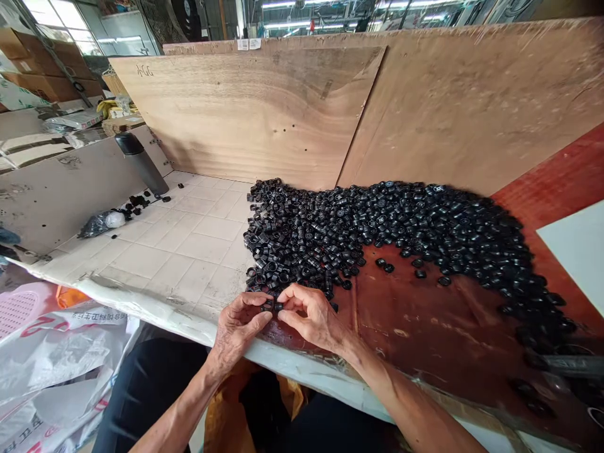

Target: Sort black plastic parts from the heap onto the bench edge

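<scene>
Just above the table's front edge, my left hand [243,318] pinches a small black plastic part [268,306] between thumb and fingertips. Close against it, my right hand [309,313] grips another small black plastic part [278,306] the same way. The two parts meet or nearly meet; whether they are joined I cannot tell. Right behind my hands spreads a large pile of black plastic parts [321,226], ring-like and cap-like pieces, running along the back board and curving down to the right.
A dark bottle [141,165] leans at the left near a plastic bag [101,223] and scattered black bits. Wooden boards [245,113] wall the table's back. An open orange bag [231,402] hangs below the front edge. White sacks [70,358] lie at the lower left.
</scene>
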Action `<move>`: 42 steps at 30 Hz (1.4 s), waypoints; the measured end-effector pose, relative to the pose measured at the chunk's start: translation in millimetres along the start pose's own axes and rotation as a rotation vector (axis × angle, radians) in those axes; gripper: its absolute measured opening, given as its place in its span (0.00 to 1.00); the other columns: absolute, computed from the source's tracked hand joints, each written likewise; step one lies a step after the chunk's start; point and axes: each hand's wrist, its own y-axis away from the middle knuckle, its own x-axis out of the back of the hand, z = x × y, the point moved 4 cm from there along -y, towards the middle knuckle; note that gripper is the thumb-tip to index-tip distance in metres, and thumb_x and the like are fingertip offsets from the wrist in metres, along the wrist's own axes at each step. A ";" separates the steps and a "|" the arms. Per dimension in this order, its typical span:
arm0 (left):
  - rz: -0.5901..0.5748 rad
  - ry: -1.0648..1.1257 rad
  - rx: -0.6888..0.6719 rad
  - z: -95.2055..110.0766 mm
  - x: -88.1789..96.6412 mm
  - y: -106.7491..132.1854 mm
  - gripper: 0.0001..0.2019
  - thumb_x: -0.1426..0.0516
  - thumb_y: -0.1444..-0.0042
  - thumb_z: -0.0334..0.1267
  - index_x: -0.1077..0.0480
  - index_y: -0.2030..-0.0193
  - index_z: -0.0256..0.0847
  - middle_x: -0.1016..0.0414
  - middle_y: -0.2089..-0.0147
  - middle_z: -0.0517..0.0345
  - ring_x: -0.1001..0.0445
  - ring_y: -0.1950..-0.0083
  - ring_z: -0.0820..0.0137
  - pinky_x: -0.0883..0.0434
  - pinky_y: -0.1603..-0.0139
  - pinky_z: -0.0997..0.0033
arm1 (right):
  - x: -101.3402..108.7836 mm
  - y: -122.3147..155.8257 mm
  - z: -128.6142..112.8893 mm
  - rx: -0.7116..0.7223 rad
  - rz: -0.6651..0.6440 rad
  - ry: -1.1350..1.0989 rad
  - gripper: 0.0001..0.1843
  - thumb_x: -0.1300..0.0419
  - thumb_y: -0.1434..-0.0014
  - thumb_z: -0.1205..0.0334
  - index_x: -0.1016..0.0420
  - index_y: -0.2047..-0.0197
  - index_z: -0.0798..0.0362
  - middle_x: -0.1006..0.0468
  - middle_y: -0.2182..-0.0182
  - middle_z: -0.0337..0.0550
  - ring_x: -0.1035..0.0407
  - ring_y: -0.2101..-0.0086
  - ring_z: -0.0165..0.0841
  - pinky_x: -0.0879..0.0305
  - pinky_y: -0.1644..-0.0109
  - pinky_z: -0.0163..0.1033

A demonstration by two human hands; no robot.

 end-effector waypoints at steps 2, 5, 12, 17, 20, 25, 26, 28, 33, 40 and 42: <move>-0.024 -0.038 0.001 3.0 -1.5 -0.3 0.10 0.28 0.46 0.42 0.22 0.65 0.41 0.15 0.51 0.50 0.18 0.51 0.61 0.22 0.48 0.63 | 0.7 0.4 0.4 -0.005 0.025 -0.037 0.07 0.35 0.40 0.65 0.25 0.57 0.50 0.19 0.68 0.37 0.23 0.68 0.33 0.27 0.62 0.36; -0.058 -0.133 -0.028 9.1 -3.5 -1.6 0.11 0.29 0.44 0.41 0.24 0.72 0.40 0.15 0.50 0.49 0.18 0.51 0.61 0.23 0.48 0.62 | 1.4 1.1 -1.0 0.012 0.040 -0.031 0.07 0.35 0.39 0.65 0.25 0.57 0.50 0.19 0.67 0.38 0.23 0.67 0.33 0.28 0.62 0.36; -0.044 0.012 0.037 3.3 -5.6 -3.2 0.12 0.27 0.47 0.39 0.22 0.60 0.42 0.15 0.54 0.54 0.17 0.55 0.65 0.21 0.53 0.66 | 0.5 0.5 -4.6 0.082 0.046 0.032 0.06 0.35 0.38 0.66 0.24 0.57 0.49 0.18 0.64 0.39 0.22 0.65 0.34 0.26 0.59 0.38; -0.059 -0.058 0.074 -7.8 -2.3 -2.1 0.15 0.28 0.46 0.41 0.19 0.52 0.42 0.17 0.62 0.57 0.19 0.60 0.67 0.20 0.56 0.68 | -0.8 0.0 -3.4 0.107 0.045 0.105 0.05 0.36 0.36 0.65 0.23 0.57 0.48 0.18 0.63 0.40 0.23 0.66 0.34 0.27 0.59 0.38; -0.066 -0.102 0.067 -10.4 -0.6 -1.5 0.14 0.29 0.44 0.42 0.18 0.52 0.42 0.17 0.57 0.54 0.18 0.57 0.64 0.19 0.53 0.66 | -1.8 1.4 -2.4 0.129 0.037 0.174 0.05 0.37 0.33 0.63 0.24 0.53 0.47 0.18 0.63 0.39 0.24 0.66 0.34 0.29 0.59 0.37; -0.093 -0.093 0.044 -7.6 -4.7 -1.0 0.14 0.29 0.44 0.43 0.19 0.54 0.42 0.17 0.53 0.53 0.17 0.56 0.63 0.18 0.53 0.66 | -4.2 3.6 -2.8 0.124 -0.027 0.281 0.06 0.45 0.26 0.62 0.27 0.51 0.47 0.21 0.70 0.36 0.26 0.70 0.32 0.33 0.61 0.35; -0.096 -0.086 0.049 -7.2 -5.5 -0.9 0.14 0.29 0.44 0.44 0.19 0.54 0.42 0.17 0.54 0.53 0.17 0.57 0.64 0.18 0.54 0.66 | -4.2 3.9 -3.1 0.126 -0.042 0.291 0.06 0.46 0.26 0.62 0.27 0.51 0.47 0.21 0.70 0.36 0.27 0.71 0.32 0.34 0.62 0.35; -0.085 -0.088 0.059 -6.7 -5.5 -0.7 0.14 0.29 0.44 0.45 0.20 0.53 0.42 0.17 0.57 0.54 0.18 0.58 0.64 0.19 0.54 0.67 | -3.5 4.5 -4.2 0.154 -0.061 0.291 0.06 0.43 0.27 0.63 0.28 0.49 0.47 0.20 0.68 0.37 0.26 0.69 0.33 0.33 0.61 0.35; -0.079 -0.147 0.046 -7.8 -3.0 -0.3 0.14 0.29 0.44 0.44 0.19 0.53 0.42 0.17 0.54 0.53 0.18 0.56 0.64 0.20 0.52 0.66 | -4.3 4.1 0.6 0.168 -0.065 0.401 0.08 0.46 0.26 0.62 0.27 0.58 0.49 0.20 0.69 0.40 0.26 0.69 0.34 0.35 0.63 0.35; -0.091 -0.084 0.071 -5.6 -5.6 -1.1 0.14 0.29 0.44 0.44 0.19 0.53 0.43 0.15 0.56 0.53 0.17 0.57 0.64 0.20 0.53 0.67 | -2.1 3.1 -5.8 0.169 0.040 0.327 0.09 0.46 0.26 0.59 0.24 0.52 0.50 0.20 0.66 0.42 0.25 0.66 0.35 0.32 0.59 0.37; -0.078 -0.046 0.079 -3.6 -6.4 -1.2 0.14 0.29 0.45 0.44 0.20 0.54 0.43 0.15 0.58 0.55 0.17 0.58 0.64 0.20 0.54 0.67 | -1.5 4.0 -9.6 0.203 0.027 0.306 0.07 0.43 0.28 0.60 0.24 0.53 0.49 0.20 0.65 0.42 0.26 0.66 0.35 0.33 0.59 0.37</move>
